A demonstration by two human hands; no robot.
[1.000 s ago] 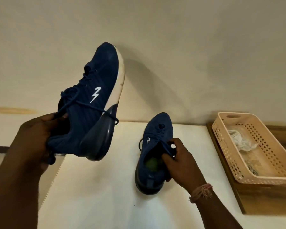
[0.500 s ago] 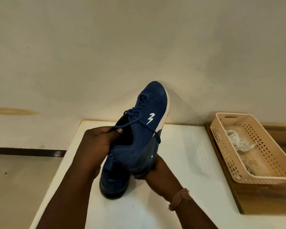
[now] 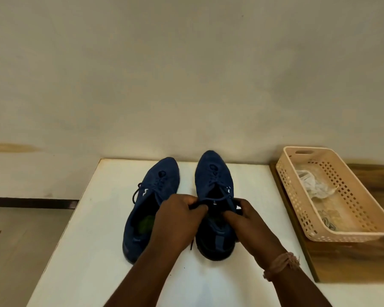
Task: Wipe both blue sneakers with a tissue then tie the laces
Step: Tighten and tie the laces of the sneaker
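Observation:
Two blue sneakers stand side by side on the white table [image 3: 93, 251], toes toward the wall. The left sneaker [image 3: 151, 196] has loose laces and an open mouth with a green insole. The right sneaker [image 3: 213, 176] sits under both my hands. My left hand [image 3: 177, 213] pinches a lace end at the sneaker's left side. My right hand [image 3: 244, 214] pinches the lace at its right side, and a stretch of lace [image 3: 215, 198] runs across the tongue between them. A crumpled white tissue [image 3: 313, 185] lies in the basket.
A beige perforated plastic basket [image 3: 290, 187] stands on a wooden board [image 3: 341, 260] at the table's right. A plain wall rises just behind the sneakers' toes. The table's left edge drops to the floor [image 3: 20, 240].
The sneaker I held up in my left hand has come down onto the table beside the other one. Both hands have shifted onto the right sneaker's laces.

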